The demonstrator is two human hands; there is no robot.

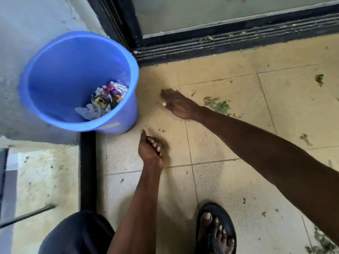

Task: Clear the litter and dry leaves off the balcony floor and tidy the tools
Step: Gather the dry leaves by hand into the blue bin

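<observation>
Leaf litter (219, 105), green and crumbled, lay scattered on the yellow tiled floor (229, 180), just right of the right hand (177, 103). That hand reached low with fingers extended; the left hand (151, 148) was loosely curled, holding nothing. Crumpled wrappers (108, 97) sat inside the blue bucket (55, 70) at far left.

A black sandal (216, 230) on a foot stands on the tiles at the near edge. A dark sliding-door track (229, 43) runs along the far side, with frosted glass (220, 11) above it. A black sill (87, 169) borders the tiles on the left, under a pale wall (36, 19). A dark-clothed knee (77, 235) shows near left.
</observation>
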